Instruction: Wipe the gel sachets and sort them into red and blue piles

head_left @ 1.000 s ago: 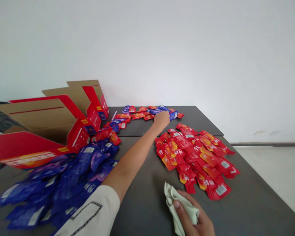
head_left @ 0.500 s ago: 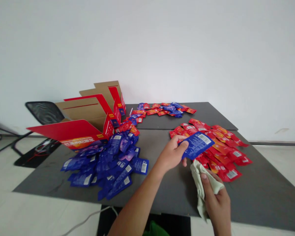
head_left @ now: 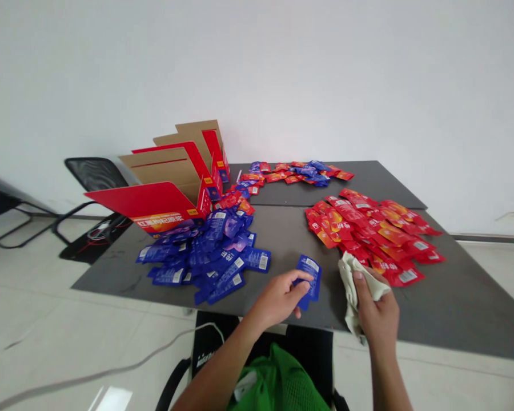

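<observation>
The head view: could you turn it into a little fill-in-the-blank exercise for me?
1. The right hand holds a pale ____.
2. The left hand touches a packet coloured ____.
3. Seen from the person's side, the open boxes stand to the ____ of the large heap of red packets.

Missing words: cloth; blue; left.

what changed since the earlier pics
Left hand came back toward the table's near edge from the far mixed row with at least one blue pouch, which it now touches. Right hand still holds the pale cloth; red pile and boxes stayed put.
</observation>
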The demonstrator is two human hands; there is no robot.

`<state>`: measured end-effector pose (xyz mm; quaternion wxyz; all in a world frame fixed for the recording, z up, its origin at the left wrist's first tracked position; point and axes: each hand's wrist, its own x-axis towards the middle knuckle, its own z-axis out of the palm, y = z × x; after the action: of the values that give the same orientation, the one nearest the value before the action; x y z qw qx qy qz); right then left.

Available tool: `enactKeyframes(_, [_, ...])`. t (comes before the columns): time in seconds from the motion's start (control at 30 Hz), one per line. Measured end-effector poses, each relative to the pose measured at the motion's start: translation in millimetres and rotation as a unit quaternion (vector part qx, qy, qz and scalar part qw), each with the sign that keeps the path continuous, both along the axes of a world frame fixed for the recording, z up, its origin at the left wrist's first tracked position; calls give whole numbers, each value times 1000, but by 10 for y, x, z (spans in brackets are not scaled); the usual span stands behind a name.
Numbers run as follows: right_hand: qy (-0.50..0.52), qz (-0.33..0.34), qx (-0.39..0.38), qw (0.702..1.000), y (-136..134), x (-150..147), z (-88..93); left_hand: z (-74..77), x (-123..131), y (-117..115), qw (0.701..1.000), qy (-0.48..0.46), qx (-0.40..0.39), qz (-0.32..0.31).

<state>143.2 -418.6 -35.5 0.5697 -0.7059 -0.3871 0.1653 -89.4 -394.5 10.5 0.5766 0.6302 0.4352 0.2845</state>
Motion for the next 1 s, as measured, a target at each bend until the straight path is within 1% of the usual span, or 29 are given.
enactKeyframes(0.1, [-9,1,12,1000,1,-16,-6,-87,-62,-34,998,59,15,14])
enactKeyframes(0.2, [-11,0,6,1000,0,-24,-24,-111,-54,-27,993,113,37,18])
enactKeyframes(0.3, [-16,10,1,1000,-3,-24,-45,-128,-47,-30,985,141,93,17])
enactKeyframes(0.37, [-19,15,-1,1000,-4,-26,-53,-134,-81,-62,977,167,134,1])
enactKeyframes(0.43, [-17,18,-1,1000,-4,-31,-55,-119,-146,-125,964,220,147,-38])
enactKeyframes(0.53, [-15,26,6,1000,-2,-44,-57,-55,-238,-272,929,323,157,-86])
enactKeyframes(0.57, [-15,26,9,999,-1,-48,-62,-33,-249,-332,919,347,168,-88])
enactKeyframes(0.63, [-12,28,10,999,1,-51,-81,-8,-229,-460,903,371,207,-70])
enactKeyframes(0.7, [-9,31,9,999,3,-48,-102,-34,-167,-583,887,371,271,-40])
enactKeyframes(0.77, [-11,40,0,999,9,-35,-104,-121,-102,-682,865,358,351,-13])
enactKeyframes(0.83, [-16,59,-18,998,24,-17,-65,-257,-71,-741,845,339,413,-2])
enactKeyframes(0.93, [-42,104,-19,993,80,-2,78,-488,-102,-767,827,323,461,-9])
enactKeyframes(1.0, [-92,147,18,985,136,-28,200,-621,-147,-766,814,320,484,-17])
